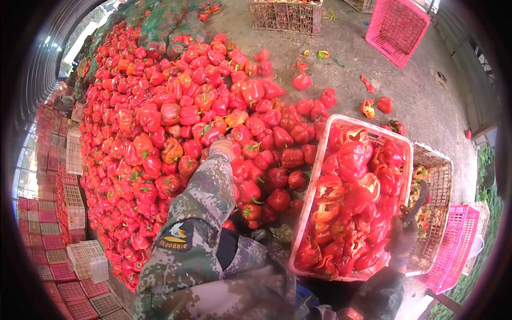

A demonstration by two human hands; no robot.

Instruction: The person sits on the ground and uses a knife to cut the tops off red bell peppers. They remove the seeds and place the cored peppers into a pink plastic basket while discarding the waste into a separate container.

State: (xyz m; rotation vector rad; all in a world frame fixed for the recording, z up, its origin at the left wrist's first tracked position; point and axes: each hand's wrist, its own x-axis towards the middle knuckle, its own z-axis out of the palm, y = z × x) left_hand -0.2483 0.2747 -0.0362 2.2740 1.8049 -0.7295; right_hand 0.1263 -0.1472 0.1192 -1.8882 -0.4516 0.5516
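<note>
My left hand (223,149), in a striped glove, reaches into a large heap of whole red bell peppers (154,120). Its fingers are partly hidden among the peppers, so a grip cannot be made out. My right hand (401,242), gloved too, holds a knife (418,203) with a dark, curved blade pointing away from me. That hand is over the right rim of a plastic crate (312,192) filled with cut red peppers (358,204), several showing their pale insides. Beside it, below the knife, stands a dirty slatted crate (439,236) with pepper scraps in it.
Pink crates stand at the right (454,248) and the far right (398,32). A brown crate (286,18) is at the back. Loose peppers (301,81) and scraps lie on the concrete floor (344,48). Green net sacks (172,24) border the heap; stacked crates (50,228) line the left.
</note>
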